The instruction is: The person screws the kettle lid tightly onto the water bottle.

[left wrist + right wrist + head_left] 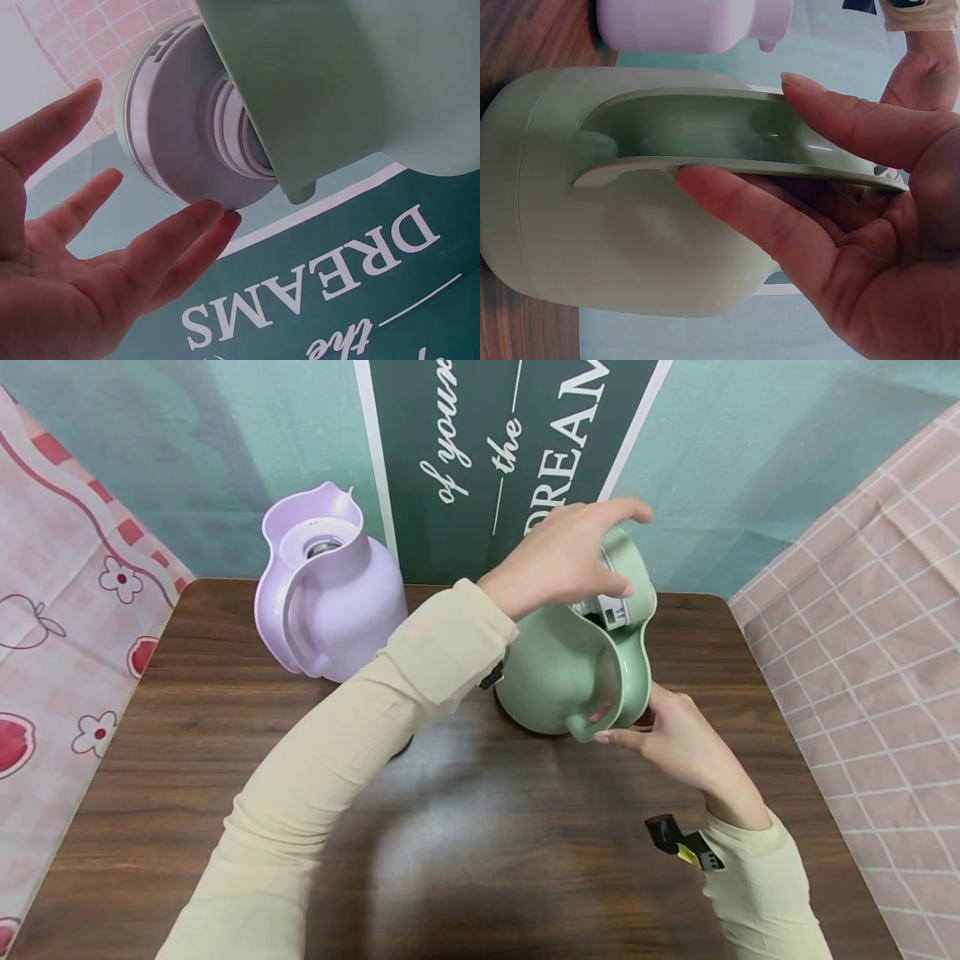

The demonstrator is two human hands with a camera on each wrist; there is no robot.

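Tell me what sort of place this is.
Probably a makeshift tabletop set, perhaps for filming: a wooden table, a lettered backdrop behind it, and a pink checked sheet along its right side.

Pale glare whitens the tabletop [450, 827]; wrist views look dimmer.

On the table [525, 860], one jug [352, 602] sits left of a second jug [547, 668].

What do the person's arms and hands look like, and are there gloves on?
No gloves: the left hand and right hand are bare. Both arms wear long, pale cream sleeves, with wrinkles in the cloth. A small black gadget with a yellow patch sticks out beside the right cuff. Something black peeks out near the left cuff too.
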